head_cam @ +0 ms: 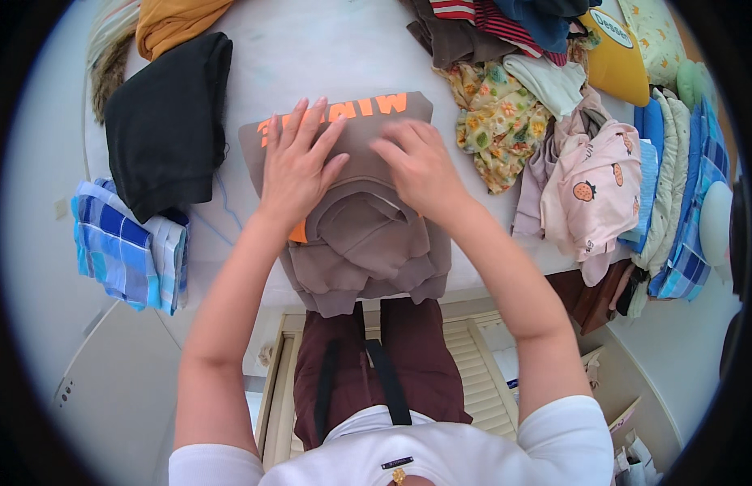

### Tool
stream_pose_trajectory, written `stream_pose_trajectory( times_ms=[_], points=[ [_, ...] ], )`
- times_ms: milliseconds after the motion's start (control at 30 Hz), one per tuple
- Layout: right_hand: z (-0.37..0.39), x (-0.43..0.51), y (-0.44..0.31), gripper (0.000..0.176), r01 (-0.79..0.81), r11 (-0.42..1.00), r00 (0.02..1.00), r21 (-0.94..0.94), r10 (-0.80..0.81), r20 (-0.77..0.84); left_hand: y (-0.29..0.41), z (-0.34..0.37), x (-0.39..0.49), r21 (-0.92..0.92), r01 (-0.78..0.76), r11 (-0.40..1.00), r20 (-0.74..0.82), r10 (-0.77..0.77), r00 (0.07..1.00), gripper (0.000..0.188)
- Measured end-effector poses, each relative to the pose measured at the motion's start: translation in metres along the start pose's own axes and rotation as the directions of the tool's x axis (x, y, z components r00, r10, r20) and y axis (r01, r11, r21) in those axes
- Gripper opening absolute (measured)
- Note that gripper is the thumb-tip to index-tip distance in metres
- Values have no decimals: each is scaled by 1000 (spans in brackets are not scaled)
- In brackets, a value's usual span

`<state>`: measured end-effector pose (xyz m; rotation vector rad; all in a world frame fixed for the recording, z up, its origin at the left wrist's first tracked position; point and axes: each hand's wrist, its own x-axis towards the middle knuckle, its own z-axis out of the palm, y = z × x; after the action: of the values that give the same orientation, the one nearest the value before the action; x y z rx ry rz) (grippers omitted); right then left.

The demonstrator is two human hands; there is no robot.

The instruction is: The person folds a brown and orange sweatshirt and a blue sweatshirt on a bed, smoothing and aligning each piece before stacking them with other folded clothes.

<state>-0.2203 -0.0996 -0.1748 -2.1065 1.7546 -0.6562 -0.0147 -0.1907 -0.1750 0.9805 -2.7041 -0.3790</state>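
A grey-brown hooded sweatshirt (364, 243) with orange lettering lies folded on the white-covered bed in front of me, its hood bunched on the side near my body. My left hand (304, 159) rests flat on the left part of the folded fabric, fingers spread over the lettering. On the right part, my right hand (420, 163) is over the cloth just above the hood, its fingers bent and slightly blurred. Whether those fingers pinch any fabric cannot be told. The sweatshirt's lower edge reaches the bed's near edge, by my dark red trousers.
Left of the sweatshirt lie a folded black garment (169, 127), blue checked cloth (118, 243) and an orange garment (175, 24). To the right are a floral garment (503, 121), a pink strawberry-print garment (595, 188), a yellow cushion (619, 67) and stacked folded bedding (668, 176).
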Motion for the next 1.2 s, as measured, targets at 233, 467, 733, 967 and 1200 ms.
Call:
stream_pose_trajectory(
  times_ms=[233,467,733,967,1200],
  points=[
    [63,-5,21,68,-100,961,992,-257,116,45,-20,54,-22,95,-67,993,107,57,993,62],
    [86,-12,37,73,-102,970,994,-221,107,13,-34,78,-32,107,-96,990,94,86,992,61],
    [98,-9,47,74,-96,967,995,-234,100,7,-46,93,-27,72,-124,990,50,121,991,63],
    [85,-2,43,74,-88,964,995,-252,97,25,-38,71,-17,101,-85,991,130,71,989,63],
    [29,-39,-13,84,-103,993,957,-65,117,264,4,22,-65,-295,604,740,-75,-648,758,66]
  ],
)
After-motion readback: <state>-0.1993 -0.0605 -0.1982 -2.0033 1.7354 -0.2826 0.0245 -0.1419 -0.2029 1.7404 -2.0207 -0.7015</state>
